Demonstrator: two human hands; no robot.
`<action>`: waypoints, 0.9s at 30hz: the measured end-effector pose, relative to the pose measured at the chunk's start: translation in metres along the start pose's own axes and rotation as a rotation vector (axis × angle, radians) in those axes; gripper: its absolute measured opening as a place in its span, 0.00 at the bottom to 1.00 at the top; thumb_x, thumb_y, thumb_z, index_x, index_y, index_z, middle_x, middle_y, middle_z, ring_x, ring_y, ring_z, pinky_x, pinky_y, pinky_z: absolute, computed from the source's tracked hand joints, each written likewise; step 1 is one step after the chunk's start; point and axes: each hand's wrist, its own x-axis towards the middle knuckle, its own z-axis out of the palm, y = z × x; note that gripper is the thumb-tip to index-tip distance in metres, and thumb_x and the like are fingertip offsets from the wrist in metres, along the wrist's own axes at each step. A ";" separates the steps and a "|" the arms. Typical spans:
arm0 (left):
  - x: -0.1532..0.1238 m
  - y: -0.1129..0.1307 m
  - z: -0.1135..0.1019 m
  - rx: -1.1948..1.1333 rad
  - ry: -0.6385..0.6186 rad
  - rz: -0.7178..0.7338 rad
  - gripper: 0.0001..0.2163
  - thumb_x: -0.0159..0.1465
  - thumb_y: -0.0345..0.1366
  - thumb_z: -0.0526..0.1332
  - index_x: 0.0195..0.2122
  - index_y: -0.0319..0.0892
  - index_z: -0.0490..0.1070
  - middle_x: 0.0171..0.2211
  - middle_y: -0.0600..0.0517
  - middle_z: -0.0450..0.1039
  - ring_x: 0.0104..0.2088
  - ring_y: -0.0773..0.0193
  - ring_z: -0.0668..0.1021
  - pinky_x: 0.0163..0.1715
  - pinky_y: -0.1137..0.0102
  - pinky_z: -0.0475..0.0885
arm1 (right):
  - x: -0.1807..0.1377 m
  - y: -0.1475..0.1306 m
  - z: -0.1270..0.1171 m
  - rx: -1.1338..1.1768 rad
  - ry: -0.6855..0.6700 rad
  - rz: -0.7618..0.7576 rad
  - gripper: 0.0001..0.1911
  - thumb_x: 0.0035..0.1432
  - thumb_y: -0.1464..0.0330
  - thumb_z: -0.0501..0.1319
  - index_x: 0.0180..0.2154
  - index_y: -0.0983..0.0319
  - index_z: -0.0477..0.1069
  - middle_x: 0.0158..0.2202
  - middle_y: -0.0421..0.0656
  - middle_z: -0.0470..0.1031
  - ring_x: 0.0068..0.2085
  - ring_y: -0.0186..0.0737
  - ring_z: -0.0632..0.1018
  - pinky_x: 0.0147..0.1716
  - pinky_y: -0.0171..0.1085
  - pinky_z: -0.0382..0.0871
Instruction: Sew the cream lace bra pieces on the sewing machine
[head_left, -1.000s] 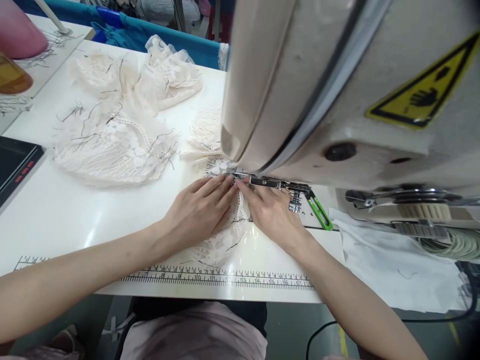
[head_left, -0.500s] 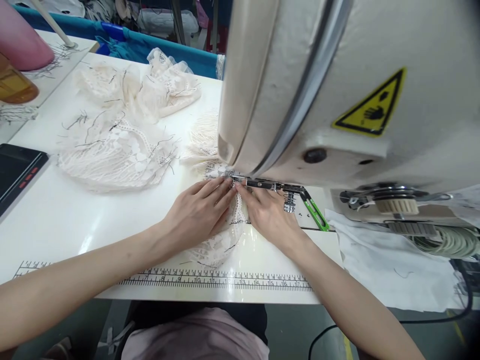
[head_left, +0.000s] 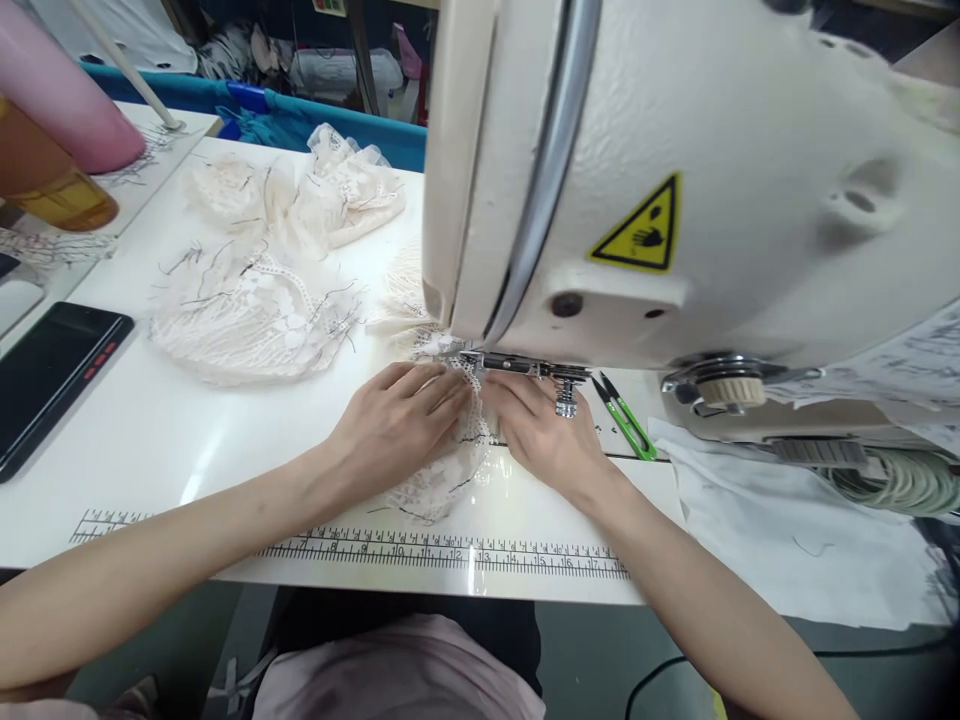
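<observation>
A cream lace piece (head_left: 439,485) lies on the white sewing table, running up between my hands to the presser foot (head_left: 471,358) of a sewing machine (head_left: 600,120). My left hand (head_left: 409,415) rests on the lace's left side, fingers stretched out and lying flat. On the other side, my right hand (head_left: 544,425) lies with its fingers extended along the lace edge, partly beneath the foot's metal bar. A narrow strip of lace shows between the fingertips. Machine parts hide the needle, and more ruffled lace (head_left: 405,290) sits behind the foot.
Several lace pieces (head_left: 259,320) with loose dark threads lie to the left. A black phone (head_left: 64,370) is at the far left, near a pink thread cone (head_left: 97,110). Green thread snips (head_left: 630,425) lie right of my right hand. A printed ruler (head_left: 427,557) lines the front edge.
My fingertips have drawn slightly apart and a little toward me, so more lace shows between them. The head view has shifted, showing more of the phone and snips.
</observation>
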 end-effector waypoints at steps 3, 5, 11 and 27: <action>-0.005 0.004 -0.022 -0.045 -0.012 0.226 0.05 0.67 0.29 0.60 0.40 0.39 0.76 0.39 0.49 0.79 0.36 0.62 0.79 0.33 0.66 0.72 | 0.001 0.003 -0.006 0.057 0.118 -0.169 0.16 0.57 0.84 0.53 0.36 0.61 0.74 0.39 0.38 0.80 0.38 0.34 0.74 0.33 0.36 0.60; -0.015 0.009 -0.035 -0.059 -0.052 0.429 0.04 0.67 0.30 0.60 0.36 0.41 0.75 0.38 0.51 0.78 0.36 0.63 0.77 0.30 0.68 0.70 | 0.002 0.003 -0.007 0.097 0.156 -0.222 0.16 0.55 0.85 0.52 0.32 0.61 0.72 0.33 0.36 0.79 0.37 0.32 0.73 0.31 0.35 0.59; -0.050 0.028 -0.045 0.132 -0.202 0.477 0.08 0.68 0.30 0.56 0.43 0.37 0.75 0.45 0.46 0.76 0.45 0.56 0.76 0.30 0.67 0.71 | 0.000 0.004 0.000 0.219 0.106 -0.197 0.20 0.50 0.87 0.48 0.30 0.62 0.71 0.31 0.36 0.77 0.35 0.32 0.72 0.31 0.33 0.59; -0.003 -0.002 -0.040 -0.308 -0.355 -0.138 0.09 0.68 0.39 0.57 0.46 0.42 0.69 0.32 0.52 0.77 0.29 0.63 0.78 0.25 0.71 0.67 | 0.001 0.005 -0.002 0.218 0.134 -0.227 0.11 0.66 0.72 0.54 0.32 0.62 0.71 0.29 0.37 0.77 0.34 0.34 0.74 0.33 0.36 0.60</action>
